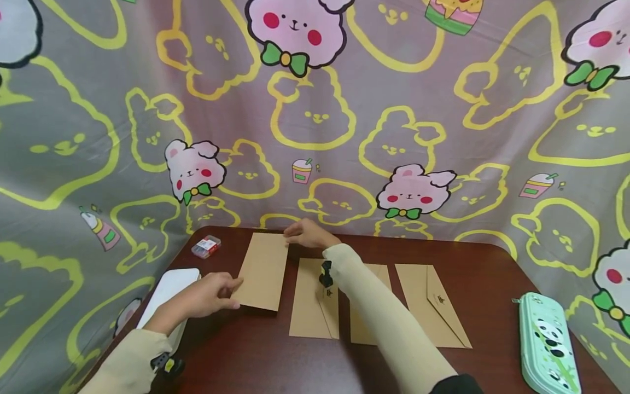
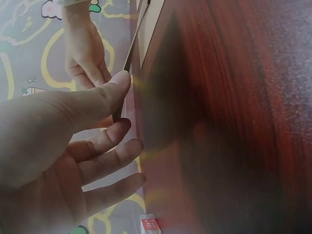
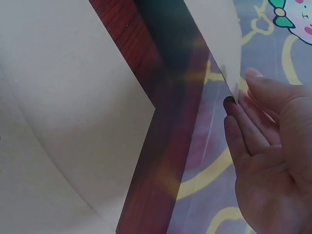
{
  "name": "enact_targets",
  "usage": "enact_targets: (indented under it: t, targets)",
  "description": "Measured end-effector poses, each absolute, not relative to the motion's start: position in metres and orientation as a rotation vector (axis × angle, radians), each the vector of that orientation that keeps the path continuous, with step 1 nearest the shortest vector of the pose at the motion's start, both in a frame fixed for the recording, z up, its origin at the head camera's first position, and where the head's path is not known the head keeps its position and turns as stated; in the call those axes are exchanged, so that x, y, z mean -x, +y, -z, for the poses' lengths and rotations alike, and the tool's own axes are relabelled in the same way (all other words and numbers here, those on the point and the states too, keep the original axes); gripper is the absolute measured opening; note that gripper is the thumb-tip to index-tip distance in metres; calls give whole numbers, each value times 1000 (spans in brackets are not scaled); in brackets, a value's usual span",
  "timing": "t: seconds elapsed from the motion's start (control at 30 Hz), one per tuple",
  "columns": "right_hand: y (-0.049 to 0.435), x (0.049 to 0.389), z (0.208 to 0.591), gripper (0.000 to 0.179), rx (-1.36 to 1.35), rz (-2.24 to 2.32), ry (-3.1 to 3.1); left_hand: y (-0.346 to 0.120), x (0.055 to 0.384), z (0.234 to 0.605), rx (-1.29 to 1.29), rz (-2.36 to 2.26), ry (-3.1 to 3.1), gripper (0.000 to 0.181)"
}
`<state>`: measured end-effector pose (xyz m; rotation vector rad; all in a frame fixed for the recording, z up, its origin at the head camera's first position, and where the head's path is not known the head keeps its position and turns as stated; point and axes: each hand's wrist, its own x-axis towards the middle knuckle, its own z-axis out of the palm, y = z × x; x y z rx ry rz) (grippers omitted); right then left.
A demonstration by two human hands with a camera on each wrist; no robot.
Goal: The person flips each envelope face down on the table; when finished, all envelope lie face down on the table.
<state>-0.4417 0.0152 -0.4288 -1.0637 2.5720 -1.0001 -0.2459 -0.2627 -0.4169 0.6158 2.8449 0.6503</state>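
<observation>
A plain brown kraft envelope is raised over the back left of the table, seen nearly edge-on in the left wrist view. My left hand pinches its lower left edge between thumb and index finger, the other fingers spread loosely. At the upper right corner, my right hand holds the paper, with fingers behind it and the thumb on the near side. Three more envelopes lie flat to the right: one beside the raised envelope, a middle envelope partly hidden by the right forearm, and a right-hand envelope with its flap showing.
A small clear box with a red-and-white label sits at the back left corner. Beside the left forearm is a white box. A mint panda pencil case lies at the right edge. Patterned cloth hangs behind the dark wooden table.
</observation>
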Motion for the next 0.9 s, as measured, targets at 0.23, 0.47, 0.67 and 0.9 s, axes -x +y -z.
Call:
enact_targets:
  t: [0.23, 0.47, 0.67, 0.9]
  targets:
    - [14, 438, 426, 35, 1061, 977, 2579, -261, 242, 417, -593, -653, 2804, 72]
    - [9, 434, 434, 31, 1092, 919, 2581, -260, 237, 419, -505, -626, 2770, 79]
    - [10, 429, 443, 28, 1071, 922, 2518, -258, 231, 422, -487, -611, 2731, 70]
    - [8, 423, 451, 26, 1082, 881, 2519, -257, 229, 427, -474, -633, 2670, 58]
